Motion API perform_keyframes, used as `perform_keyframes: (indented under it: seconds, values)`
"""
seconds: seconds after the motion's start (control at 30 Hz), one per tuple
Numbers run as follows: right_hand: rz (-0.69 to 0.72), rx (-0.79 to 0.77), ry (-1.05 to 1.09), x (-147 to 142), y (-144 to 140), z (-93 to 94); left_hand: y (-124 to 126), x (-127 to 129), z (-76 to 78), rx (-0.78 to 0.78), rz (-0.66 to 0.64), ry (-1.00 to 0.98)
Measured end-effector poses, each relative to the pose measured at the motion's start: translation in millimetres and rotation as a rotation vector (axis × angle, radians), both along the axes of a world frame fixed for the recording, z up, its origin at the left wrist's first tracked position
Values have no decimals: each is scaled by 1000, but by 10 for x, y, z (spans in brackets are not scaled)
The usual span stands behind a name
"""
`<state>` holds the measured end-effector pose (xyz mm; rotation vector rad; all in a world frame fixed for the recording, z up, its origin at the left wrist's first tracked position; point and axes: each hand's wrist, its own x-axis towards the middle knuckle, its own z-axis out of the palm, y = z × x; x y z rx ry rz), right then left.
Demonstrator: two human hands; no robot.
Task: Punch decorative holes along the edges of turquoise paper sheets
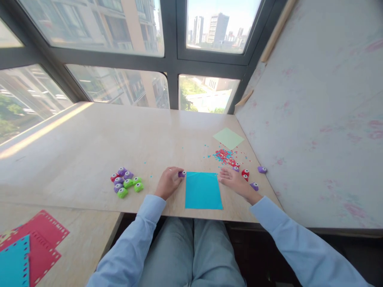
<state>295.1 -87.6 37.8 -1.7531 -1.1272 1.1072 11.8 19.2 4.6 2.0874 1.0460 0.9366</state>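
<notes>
Starting at far left, punched red and blue sheets are seen on a lower surface. On the tabletop, a cluster of purple, green and red punches is parked left of the hands. A small purple punch is gripped in the curled fingers of the left hand, touching the top-left corner of the blue paper square. The right hand is laid flat and open, fingers at the paper's top-right corner. Red and blue confetti, loose punches and a pale green sheet are scattered further right.
</notes>
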Motion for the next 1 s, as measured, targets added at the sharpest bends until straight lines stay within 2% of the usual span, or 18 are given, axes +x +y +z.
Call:
perform_keyframes:
  seconds: [0.1,0.17,0.5,0.63,0.77,0.87,1.0]
  values:
    - [-91,-51,325,-25,-85,25,4,0,-74,98,-27,96]
    - [-132,-47,456,-65,-116,45,-3,9,-98,123,-26,117]
    - [-301,-14,760,-101,6,-61,-114,44,-140,200,28,169]
    - [-252,-32,713,-105,49,-84,-119,38,-153,203,25,175]
    - [-27,-43,563,-205,54,-28,-116,43,-143,202,30,173]
    - [81,-4,382,-286,59,-10,-124,48,-128,201,22,163]
    - [92,60,105,-359,97,-73,-133,51,-125,194,31,156]
